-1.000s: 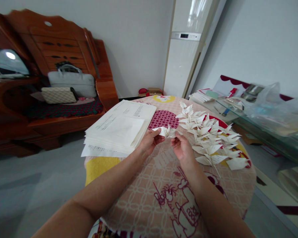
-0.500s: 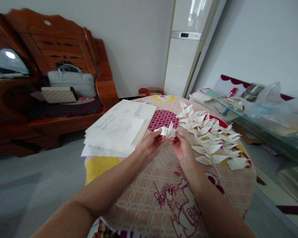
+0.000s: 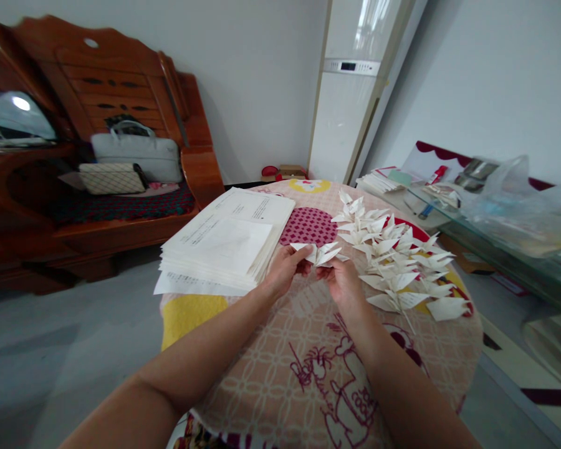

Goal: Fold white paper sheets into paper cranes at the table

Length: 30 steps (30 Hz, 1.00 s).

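Head view: left hand point(image 3: 283, 269) pinches the left end of a folded paper piece point(image 3: 326, 254), thumb on top, fingers curled underneath; right hand point(image 3: 340, 279) pinches the same piece at its right end, fingertips partly hidden by the paper. Piece is white, pointed flaps sticking out, held between the two hands over the middle of the worktop point(image 3: 257, 368), just near of a dark pink checked circle point(image 3: 308, 226) on the cloth. Worktop has a pale pink patterned cover, cartoon figure in purple line point(image 3: 350, 399) at the near side. Left of the hands: thick paper stack point(image 3: 229, 215), printed text on top, smaller blank sheet point(image 3: 234, 246) lying over it. Right of the hands: crowded group of folded paper cranes point(image 3: 386, 246), many overlapping, pointed wings. Far left: carved wooden sofa point(image 3: 112, 62) with a grey bag point(image 3: 161, 157) and a quilted purse point(image 3: 107, 179) on the seat. Far side: tall white cabinet-like unit point(image 3: 341, 118) with a small control panel point(image 3: 353, 67). Right: glass-topped table point(image 3: 509, 265) with a clear plastic bag point(image 3: 509, 202), metal containers point(image 3: 477, 169).
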Tool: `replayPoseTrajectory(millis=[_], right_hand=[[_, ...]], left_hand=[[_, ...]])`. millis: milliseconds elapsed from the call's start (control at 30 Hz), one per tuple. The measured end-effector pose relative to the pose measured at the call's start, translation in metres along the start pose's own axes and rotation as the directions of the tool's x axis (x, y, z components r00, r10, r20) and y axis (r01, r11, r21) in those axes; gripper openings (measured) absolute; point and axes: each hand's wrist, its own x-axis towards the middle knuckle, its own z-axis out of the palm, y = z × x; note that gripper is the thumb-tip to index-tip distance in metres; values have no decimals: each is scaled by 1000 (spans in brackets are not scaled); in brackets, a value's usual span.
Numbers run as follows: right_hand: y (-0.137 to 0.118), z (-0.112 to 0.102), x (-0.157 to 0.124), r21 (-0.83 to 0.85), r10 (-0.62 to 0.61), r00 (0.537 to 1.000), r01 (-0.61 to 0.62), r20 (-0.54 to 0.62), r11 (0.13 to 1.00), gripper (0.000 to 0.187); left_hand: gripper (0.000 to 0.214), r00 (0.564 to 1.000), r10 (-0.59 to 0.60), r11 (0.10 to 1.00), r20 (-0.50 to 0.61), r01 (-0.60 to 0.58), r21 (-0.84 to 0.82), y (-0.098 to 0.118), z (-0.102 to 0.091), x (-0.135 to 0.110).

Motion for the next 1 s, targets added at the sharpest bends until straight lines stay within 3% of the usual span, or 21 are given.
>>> replayPoseTrajectory(millis=[167,400,600,1000], right_hand=[[-1,3,-3,-69,-73,997,74,20,995,19],[2,-1,0,21,-24,1000,24,-2,1000,21],[1,0,-1,38,-44,999,44,13,998,22],[2,0,0,40,1,1000,-1,14,999,26]], left_hand=[[46,999,48,997,3,-48,58,-2,2,-1],[44,998,40,998,-43,-42,-55,-3,-1,3],[37,990,129,990,-63,-133,-57,-6,2,1],[39,996,82,989,-23,-84,-118,-6,0,2]])
